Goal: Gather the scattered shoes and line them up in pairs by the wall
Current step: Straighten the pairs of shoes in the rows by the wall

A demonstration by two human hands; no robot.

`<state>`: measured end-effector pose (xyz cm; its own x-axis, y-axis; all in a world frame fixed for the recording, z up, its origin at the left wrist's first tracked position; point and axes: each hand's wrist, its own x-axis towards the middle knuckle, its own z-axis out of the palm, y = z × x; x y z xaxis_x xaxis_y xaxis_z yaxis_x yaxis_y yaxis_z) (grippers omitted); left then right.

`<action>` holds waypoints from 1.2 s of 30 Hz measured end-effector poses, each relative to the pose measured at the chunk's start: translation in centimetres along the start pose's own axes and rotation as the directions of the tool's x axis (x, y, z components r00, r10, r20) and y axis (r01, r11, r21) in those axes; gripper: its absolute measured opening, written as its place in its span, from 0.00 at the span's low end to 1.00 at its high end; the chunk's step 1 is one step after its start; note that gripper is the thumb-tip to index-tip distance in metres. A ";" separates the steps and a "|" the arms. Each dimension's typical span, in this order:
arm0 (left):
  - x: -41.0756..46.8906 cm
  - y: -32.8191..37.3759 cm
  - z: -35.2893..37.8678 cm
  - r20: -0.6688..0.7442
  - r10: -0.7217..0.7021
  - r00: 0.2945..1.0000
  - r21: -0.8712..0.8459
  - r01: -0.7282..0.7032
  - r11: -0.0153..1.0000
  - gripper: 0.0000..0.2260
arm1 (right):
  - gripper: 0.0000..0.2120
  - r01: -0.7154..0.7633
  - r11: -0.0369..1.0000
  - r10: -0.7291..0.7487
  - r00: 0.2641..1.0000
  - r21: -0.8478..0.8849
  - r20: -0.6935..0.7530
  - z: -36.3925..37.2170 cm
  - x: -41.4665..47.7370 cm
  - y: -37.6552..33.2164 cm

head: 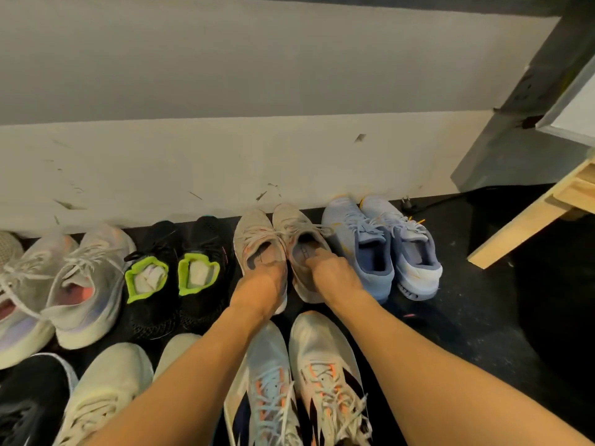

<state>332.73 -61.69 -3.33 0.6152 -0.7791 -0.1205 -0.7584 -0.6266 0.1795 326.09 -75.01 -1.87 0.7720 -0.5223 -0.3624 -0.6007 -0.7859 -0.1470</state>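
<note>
Your left hand (pixel 262 284) and right hand (pixel 335 272) each grip a beige sneaker (pixel 254 233) heel, fingers tucked inside, toes touching the wall (pixel 193 162).

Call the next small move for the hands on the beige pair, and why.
Probably let go and pull both hands back. The left hand and right hand each have a grip on the heel opening of one shoe of the beige knit sneaker pair, which already sits toes to the white wall, side by side between the black sneakers with lime lining and the light blue sneakers.
</note>
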 end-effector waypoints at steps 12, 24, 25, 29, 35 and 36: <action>3.2 13.6 -3.7 0.020 0.191 0.981 -0.343 -0.173 0.923 0.13 | 0.16 -0.216 0.952 0.285 0.882 0.216 -0.376 -4.3 -2.4 9.8; 5.1 18.3 2.1 0.146 0.243 0.959 -0.376 -0.174 0.910 0.11 | 0.12 -0.261 0.860 0.397 0.882 0.438 -0.255 -0.4 -3.0 13.7; 4.9 18.1 1.7 0.156 0.255 0.954 -0.408 -0.173 0.897 0.10 | 0.13 -0.299 0.850 0.423 0.877 0.433 -0.226 -0.9 -2.8 13.2; 4.6 15.6 -2.1 0.109 0.174 0.979 -0.547 -0.087 0.833 0.07 | 0.15 -0.386 0.909 0.413 0.886 0.156 -0.210 -3.9 -1.6 10.8; 1.0 4.1 -9.6 0.057 -0.024 0.998 -0.453 0.047 0.890 0.15 | 0.13 0.239 0.947 -0.178 0.946 0.213 -0.271 -6.6 -2.2 -1.6; -0.4 2.0 -11.2 0.047 -0.065 0.997 -0.428 0.079 0.900 0.16 | 0.13 0.323 0.918 -0.262 0.930 0.229 -0.259 -7.2 -2.6 -4.1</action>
<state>333.38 -62.45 8.01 0.6523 -0.7369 -0.1773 -0.5422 -0.6172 0.5701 328.01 -72.84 6.29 0.9291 -0.3650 -0.0599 -0.3498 -0.8147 -0.4624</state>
